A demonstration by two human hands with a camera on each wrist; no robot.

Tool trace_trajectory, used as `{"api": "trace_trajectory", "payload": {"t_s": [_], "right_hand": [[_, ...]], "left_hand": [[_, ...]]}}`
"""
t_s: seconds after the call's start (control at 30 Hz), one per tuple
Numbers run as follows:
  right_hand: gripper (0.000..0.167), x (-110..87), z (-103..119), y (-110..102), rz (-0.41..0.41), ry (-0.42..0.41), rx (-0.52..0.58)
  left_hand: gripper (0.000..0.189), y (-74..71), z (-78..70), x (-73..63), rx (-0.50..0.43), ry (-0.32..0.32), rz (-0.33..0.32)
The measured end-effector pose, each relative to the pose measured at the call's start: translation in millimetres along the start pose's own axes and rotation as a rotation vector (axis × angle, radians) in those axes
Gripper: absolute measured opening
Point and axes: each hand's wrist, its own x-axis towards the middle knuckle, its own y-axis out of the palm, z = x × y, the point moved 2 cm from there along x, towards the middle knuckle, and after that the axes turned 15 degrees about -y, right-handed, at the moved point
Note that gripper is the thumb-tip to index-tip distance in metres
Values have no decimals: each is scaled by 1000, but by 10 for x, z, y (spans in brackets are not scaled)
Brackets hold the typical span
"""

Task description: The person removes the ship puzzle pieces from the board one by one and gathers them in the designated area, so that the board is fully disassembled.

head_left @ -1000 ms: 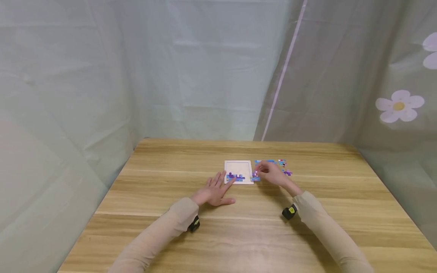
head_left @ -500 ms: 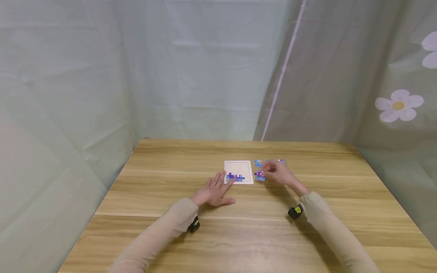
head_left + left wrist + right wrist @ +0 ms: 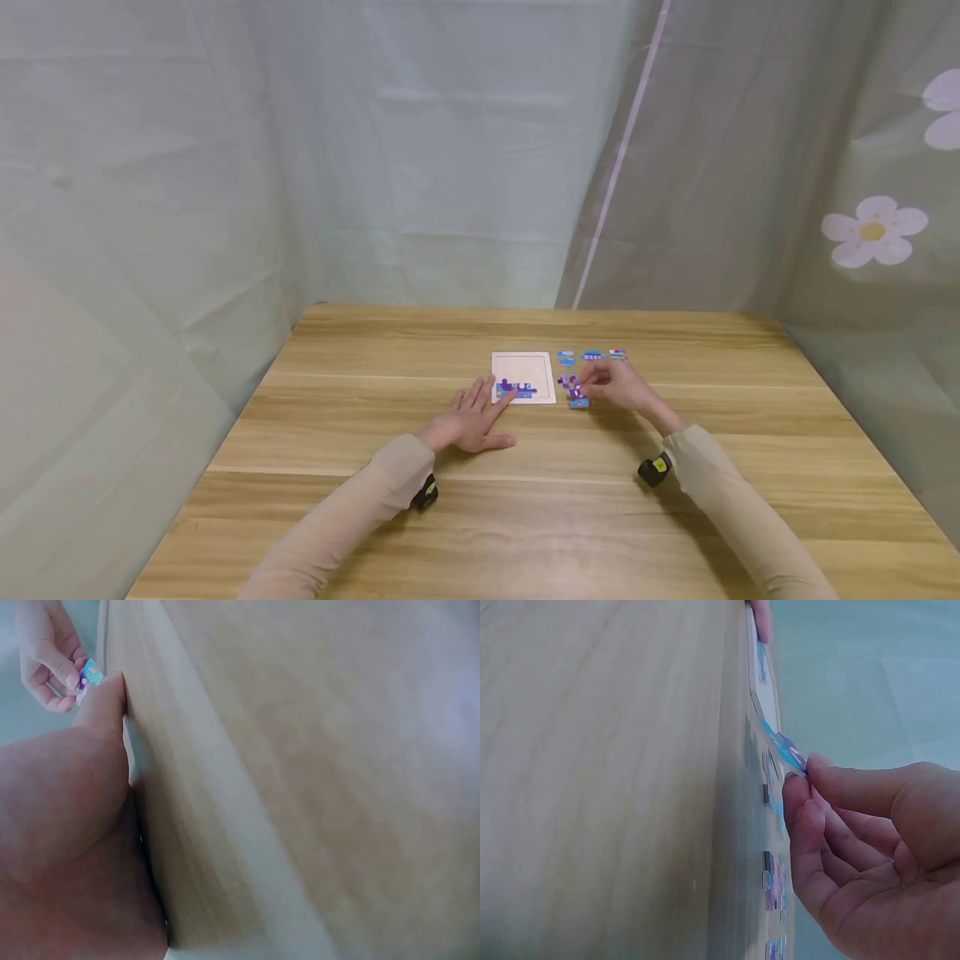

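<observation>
My left hand lies flat with straight fingers at the near left corner of a white puzzle board. One fingertip is at several joined blue and purple puzzle pieces along the board's near side. Right of the board, my right hand pinches a blue and purple puzzle piece between thumb and fingers. In the right wrist view this piece is tilted and lifted off the table. The left wrist view also shows the held piece, beyond my left thumb.
Loose puzzle pieces lie on the wooden table right of the board, among them a blue one, another blue one and a red and blue one. Pale curtains hang behind the table.
My right hand has moved right, away from the board's edge, keeping hold of the puzzle piece, which now appears turned. Loose pieces behind it have come into sight. My left hand has stayed put.
</observation>
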Motion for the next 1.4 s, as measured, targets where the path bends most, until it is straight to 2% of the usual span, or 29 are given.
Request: {"api": "trace_trajectory", "payload": {"t_s": [0.23, 0.37, 0.63, 0.8, 1.13, 1.4], "right_hand": [[17, -8, -10, 30, 35, 26, 25], [16, 0, 6, 42, 44, 13, -20], [13, 25, -5, 46, 68, -17, -142], [11, 40, 14, 45, 68, -26, -159], [10, 89, 39, 70, 74, -48, -171], [9, 125, 107, 97, 63, -28, -171]], "left_hand": [[85, -67, -24, -95, -27, 25, 10], [86, -98, -32, -121, -26, 28, 5], [84, -43, -15, -48, -18, 1, 25], [84, -32, -10, -8, -4, -7, 26], [84, -53, -23, -38, 5, -7, 15], [83, -50, -23, -38, 18, -15, 3]]}}
